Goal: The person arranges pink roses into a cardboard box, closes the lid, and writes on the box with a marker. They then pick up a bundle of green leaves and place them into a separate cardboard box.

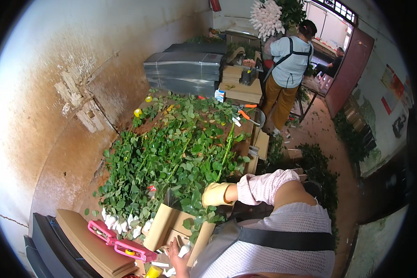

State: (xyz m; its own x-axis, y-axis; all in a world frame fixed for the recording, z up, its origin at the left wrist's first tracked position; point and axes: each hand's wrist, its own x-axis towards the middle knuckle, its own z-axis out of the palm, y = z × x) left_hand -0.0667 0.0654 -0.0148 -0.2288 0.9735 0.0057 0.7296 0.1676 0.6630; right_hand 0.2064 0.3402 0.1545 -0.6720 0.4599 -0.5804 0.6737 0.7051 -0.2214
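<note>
My right hand (216, 194), in a yellow glove, is at the near end of a long green rose stem (226, 153) and appears closed around it; the fingers are hidden. Below the glove, leaves (194, 226) hang over a folded corrugated cardboard wrap (160, 226). My bare left hand (178, 259) has its fingers spread against the wrap's inside, close beside a rose head in a white net sleeve (185, 249). Many leafy rose stems (173, 149) cover the table, with several white-sleeved heads (118, 224) towards me.
Pink tape dispensers (135, 250) and stacked cardboard sheets (93, 243) lie at the lower left. Orange-handled shears (246, 114) lie at the far right edge. Wrapped grey sheets (184, 69) stand behind. A person (292, 66) stands beyond; cut foliage (319, 180) litters the floor.
</note>
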